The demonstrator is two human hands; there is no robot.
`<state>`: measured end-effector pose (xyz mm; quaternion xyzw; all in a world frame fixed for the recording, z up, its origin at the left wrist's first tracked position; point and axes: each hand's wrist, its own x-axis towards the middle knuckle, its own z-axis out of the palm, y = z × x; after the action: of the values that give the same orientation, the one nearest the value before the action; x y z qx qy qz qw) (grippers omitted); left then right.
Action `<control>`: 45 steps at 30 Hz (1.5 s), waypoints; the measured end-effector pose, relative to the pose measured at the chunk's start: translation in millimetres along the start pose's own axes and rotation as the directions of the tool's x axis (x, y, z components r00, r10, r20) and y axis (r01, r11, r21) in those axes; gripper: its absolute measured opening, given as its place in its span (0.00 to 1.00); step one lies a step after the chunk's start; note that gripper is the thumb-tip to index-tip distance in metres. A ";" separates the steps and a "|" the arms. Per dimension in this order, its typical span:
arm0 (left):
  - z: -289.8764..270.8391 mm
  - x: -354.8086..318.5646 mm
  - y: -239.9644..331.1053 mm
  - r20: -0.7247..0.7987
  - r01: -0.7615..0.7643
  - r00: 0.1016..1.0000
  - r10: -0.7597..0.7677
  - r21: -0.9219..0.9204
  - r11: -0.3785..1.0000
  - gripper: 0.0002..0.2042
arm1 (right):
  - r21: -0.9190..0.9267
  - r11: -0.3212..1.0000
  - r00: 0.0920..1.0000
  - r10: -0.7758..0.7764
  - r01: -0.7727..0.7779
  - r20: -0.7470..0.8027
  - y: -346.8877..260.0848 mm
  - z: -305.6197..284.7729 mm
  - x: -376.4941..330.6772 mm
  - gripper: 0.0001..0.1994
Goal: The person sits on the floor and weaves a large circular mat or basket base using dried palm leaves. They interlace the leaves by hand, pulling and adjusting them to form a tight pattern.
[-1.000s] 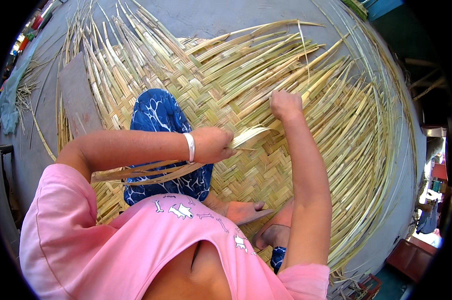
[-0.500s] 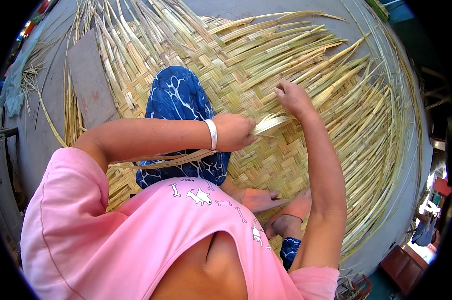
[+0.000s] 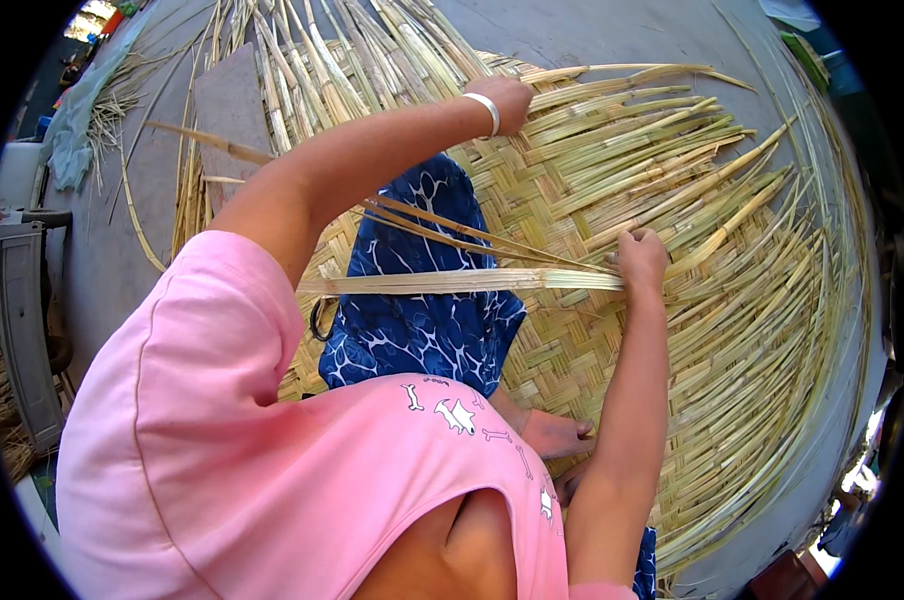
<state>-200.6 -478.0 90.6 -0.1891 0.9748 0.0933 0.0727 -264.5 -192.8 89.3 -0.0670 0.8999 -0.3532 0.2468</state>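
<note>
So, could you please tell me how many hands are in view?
2: the left hand over the far part of the mat, and the right hand gripping pale strips.

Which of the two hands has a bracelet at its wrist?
The left hand, higher in the picture: a pale bracelet circles its wrist. The right hand, gripping the strips, has a bare wrist.

Strips [image 3: 462, 281] block the way across the raised knee [image 3: 440, 188].
</note>
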 end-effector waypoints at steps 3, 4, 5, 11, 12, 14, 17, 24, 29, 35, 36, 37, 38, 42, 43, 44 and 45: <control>11.5 23.6 -31.8 0.011 0.004 1.000 -0.005 0.069 0.998 0.11 | 0.114 0.992 0.998 0.058 -0.054 -0.031 8.6 1.4 5.6 0.16; 13.7 27.3 -35.9 -0.008 -0.006 1.000 0.007 0.085 0.996 0.12 | 0.124 0.990 0.997 0.073 -0.070 -0.021 11.7 1.9 9.0 0.15; 15.6 31.0 -39.8 -0.026 -0.016 0.999 0.019 0.102 0.995 0.12 | 0.134 0.987 0.996 0.087 -0.085 -0.010 16.7 1.1 14.9 0.15; -6.1 42.2 -36.2 0.075 -0.099 0.994 0.075 0.401 0.911 0.13 | 0.435 0.879 0.979 0.200 -0.193 0.030 13.3 -1.9 12.9 0.14; -9.3 46.7 -35.6 0.109 -0.103 0.992 0.062 0.432 0.896 0.12 | 0.441 0.875 0.978 0.206 -0.202 0.040 14.3 -4.5 13.6 0.13; -11.1 57.7 -47.0 0.101 -0.232 0.973 0.208 0.451 0.862 0.13 | 0.514 0.824 0.970 0.231 -0.239 0.080 16.4 -7.6 15.4 0.12; -13.3 72.3 -61.8 0.116 -0.263 0.965 0.237 0.373 0.890 0.19 | 0.562 0.781 0.963 0.228 -0.271 0.147 13.2 -11.6 15.3 0.11; -29.7 93.8 -69.0 0.428 -0.385 0.871 0.241 0.292 0.876 0.16 | 0.650 0.711 0.961 0.241 -0.268 0.133 26.5 -10.0 21.2 0.09; -33.7 98.3 -77.5 0.413 -0.414 0.866 0.281 0.278 0.866 0.13 | 0.634 0.757 0.986 0.154 -0.157 0.060 39.3 -4.3 25.2 0.11; -71.4 71.9 -51.6 0.282 -0.455 0.885 0.371 0.348 0.820 0.11 | 0.864 0.435 0.963 0.197 -0.253 0.183 34.8 -18.6 21.8 0.19; -77.4 72.4 -48.1 0.255 -0.466 0.883 0.395 0.364 0.806 0.10 | 0.884 0.367 0.951 0.215 -0.291 0.224 33.5 -20.8 21.2 0.21; -83.9 73.0 -44.9 0.229 -0.477 0.879 0.419 0.380 0.793 0.10 | 0.905 0.332 0.960 0.174 -0.266 0.219 27.9 -22.9 17.1 0.23; -90.9 73.8 -41.8 0.203 -0.486 0.874 0.442 0.396 0.779 0.09 | 0.920 0.281 0.957 0.181 -0.272 0.228 30.0 -22.4 20.8 0.22; -126.1 77.7 -4.3 0.099 -0.517 0.840 0.534 0.448 0.730 0.06 | 0.937 0.196 0.944 0.219 -0.288 0.245 42.9 -26.7 34.6 0.20; -137.3 75.0 5.3 0.093 -0.524 0.829 0.551 0.473 0.708 0.06 | 0.931 0.210 0.942 0.226 -0.297 0.250 41.3 -28.4 35.5 0.19; -148.3 73.7 13.7 0.087 -0.530 0.818 0.569 0.498 0.686 0.06 | 0.912 0.262 0.944 0.181 -0.316 0.275 40.3 -30.9 35.9 0.17; -155.5 76.2 17.9 0.059 -0.543 0.796 0.602 0.508 0.669 0.06 | 0.887 0.317 0.942 0.140 -0.335 0.305 38.6 -33.5 33.0 0.15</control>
<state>-293.9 -521.4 231.0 0.1472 0.9763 -0.1553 0.0306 -307.5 -153.7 71.5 0.1874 0.5152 -0.7518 0.3664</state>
